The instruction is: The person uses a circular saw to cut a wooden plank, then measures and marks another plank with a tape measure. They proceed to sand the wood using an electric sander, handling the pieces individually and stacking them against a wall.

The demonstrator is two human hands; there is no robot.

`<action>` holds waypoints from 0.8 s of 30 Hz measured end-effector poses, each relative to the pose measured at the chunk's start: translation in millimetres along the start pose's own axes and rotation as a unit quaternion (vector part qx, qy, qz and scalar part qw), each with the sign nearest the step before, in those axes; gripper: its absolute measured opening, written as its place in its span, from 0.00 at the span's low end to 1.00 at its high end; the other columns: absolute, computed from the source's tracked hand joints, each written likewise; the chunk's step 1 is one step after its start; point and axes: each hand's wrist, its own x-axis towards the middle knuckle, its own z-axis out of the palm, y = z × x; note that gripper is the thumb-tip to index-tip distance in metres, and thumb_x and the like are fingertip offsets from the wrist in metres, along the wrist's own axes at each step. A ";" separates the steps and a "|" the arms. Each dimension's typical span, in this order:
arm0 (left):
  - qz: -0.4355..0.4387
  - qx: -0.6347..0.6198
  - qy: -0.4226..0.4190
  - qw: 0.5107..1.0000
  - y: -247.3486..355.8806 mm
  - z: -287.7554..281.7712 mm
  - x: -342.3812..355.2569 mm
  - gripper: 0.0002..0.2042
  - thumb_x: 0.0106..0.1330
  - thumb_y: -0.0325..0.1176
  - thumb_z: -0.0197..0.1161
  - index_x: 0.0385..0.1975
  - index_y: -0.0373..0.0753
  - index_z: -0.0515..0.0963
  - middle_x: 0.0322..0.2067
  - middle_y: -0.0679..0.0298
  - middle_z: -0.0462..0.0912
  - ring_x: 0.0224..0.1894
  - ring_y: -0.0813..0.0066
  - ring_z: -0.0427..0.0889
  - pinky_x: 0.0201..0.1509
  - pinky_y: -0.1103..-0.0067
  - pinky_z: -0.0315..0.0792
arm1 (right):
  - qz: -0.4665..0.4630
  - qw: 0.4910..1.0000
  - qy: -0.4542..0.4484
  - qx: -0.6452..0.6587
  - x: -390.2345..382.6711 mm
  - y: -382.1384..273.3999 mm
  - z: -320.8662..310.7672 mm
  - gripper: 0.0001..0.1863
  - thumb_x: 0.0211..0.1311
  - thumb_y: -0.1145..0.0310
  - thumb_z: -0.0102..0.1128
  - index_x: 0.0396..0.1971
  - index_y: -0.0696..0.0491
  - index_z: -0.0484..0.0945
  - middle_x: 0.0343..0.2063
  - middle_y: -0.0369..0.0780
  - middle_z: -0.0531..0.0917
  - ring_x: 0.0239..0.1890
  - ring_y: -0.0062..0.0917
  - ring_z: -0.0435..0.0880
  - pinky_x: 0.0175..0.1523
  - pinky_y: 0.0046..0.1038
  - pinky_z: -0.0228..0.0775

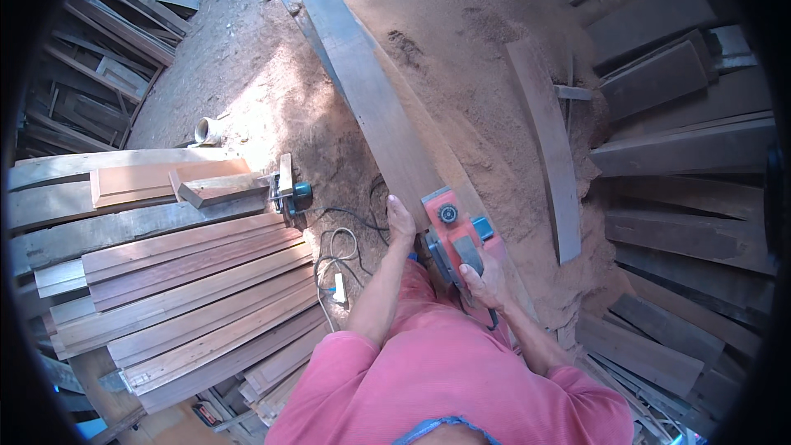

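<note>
A long wooden board [371,99] runs from the far middle toward my body, lying over another sawdust-covered board [445,156]. At its near end is a red electric planer [449,227] with a black knob and a blue part on its side. My right hand [486,280] is wrapped round the planer's rear handle, and a dark cord hangs beside the wrist. My left hand [401,221] is at the board's left edge near the same end, closed against it. Some of its fingers are hidden.
Stacked planks [198,297] lie at left, with a teal power tool [297,195] at their end. Cords and a white power strip [339,288] lie on the ground between. Right of the work, a loose board [548,148] rests on sawdust; timber piles [684,148] stand beyond.
</note>
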 end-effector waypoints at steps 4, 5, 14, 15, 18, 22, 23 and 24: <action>-0.004 0.012 -0.025 1.000 -1.5 -10.7 -0.6 0.36 0.82 0.57 0.28 0.64 0.28 0.70 0.60 0.40 0.77 0.65 0.48 0.75 0.70 0.66 0.65 | 0.006 1.000 0.017 0.008 52.5 -19.6 17.3 0.27 0.69 0.49 0.58 0.47 0.62 0.78 0.34 0.52 0.83 0.40 0.44 0.85 0.45 0.42 0.74; -0.012 0.001 -0.032 0.999 -2.3 -13.0 3.3 0.36 0.82 0.57 0.28 0.65 0.29 0.70 0.59 0.43 0.78 0.63 0.51 0.76 0.68 0.67 0.67 | -0.007 1.000 0.023 0.005 76.5 -28.8 21.7 0.28 0.70 0.47 0.57 0.46 0.62 0.78 0.29 0.47 0.82 0.35 0.38 0.84 0.41 0.39 0.74; -0.022 0.037 -0.032 0.999 0.0 -21.8 -6.3 0.35 0.81 0.58 0.29 0.69 0.33 0.63 0.65 0.41 0.70 0.69 0.45 0.70 0.72 0.63 0.61 | -0.020 1.000 -0.010 -0.015 364.3 -177.1 51.0 0.33 0.72 0.44 0.54 0.43 0.66 0.83 0.24 0.46 0.86 0.31 0.36 0.89 0.42 0.37 0.80; -0.020 0.043 -0.039 0.998 3.8 -21.4 -8.4 0.35 0.81 0.58 0.29 0.69 0.33 0.62 0.66 0.42 0.69 0.69 0.46 0.69 0.73 0.63 0.61 | -0.022 1.000 0.002 -0.007 393.4 -187.5 51.1 0.33 0.72 0.43 0.54 0.39 0.66 0.84 0.23 0.45 0.85 0.27 0.33 0.87 0.36 0.36 0.79; -0.017 0.053 -0.059 0.997 4.2 -22.3 -18.1 0.35 0.80 0.59 0.29 0.71 0.35 0.59 0.68 0.44 0.67 0.70 0.47 0.68 0.73 0.63 0.61 | -0.069 0.997 0.034 0.015 455.2 -178.2 53.1 0.34 0.71 0.40 0.56 0.28 0.62 0.83 0.19 0.42 0.82 0.18 0.26 0.81 0.21 0.32 0.72; -0.022 0.031 -0.056 0.998 4.9 -28.9 -8.3 0.35 0.80 0.61 0.30 0.74 0.38 0.55 0.70 0.46 0.64 0.71 0.48 0.67 0.74 0.64 0.60 | 0.004 0.998 -0.037 0.058 462.4 -166.1 59.0 0.26 0.73 0.43 0.56 0.39 0.53 0.86 0.22 0.33 0.81 0.22 0.17 0.78 0.28 0.25 0.73; -0.025 0.010 -0.065 0.998 6.6 -27.3 -1.5 0.35 0.80 0.61 0.30 0.74 0.38 0.54 0.71 0.46 0.64 0.72 0.49 0.67 0.75 0.64 0.59 | -0.003 0.997 -0.034 0.071 457.1 -165.1 58.8 0.25 0.73 0.44 0.56 0.41 0.53 0.86 0.22 0.32 0.81 0.23 0.16 0.79 0.28 0.24 0.73; -0.027 -0.011 -0.070 0.997 5.6 -25.8 3.9 0.36 0.80 0.61 0.30 0.75 0.39 0.53 0.71 0.47 0.63 0.72 0.49 0.67 0.75 0.64 0.59 | -0.009 0.996 -0.035 0.085 449.9 -163.3 58.3 0.24 0.74 0.45 0.57 0.42 0.52 0.86 0.23 0.32 0.81 0.23 0.16 0.79 0.28 0.24 0.73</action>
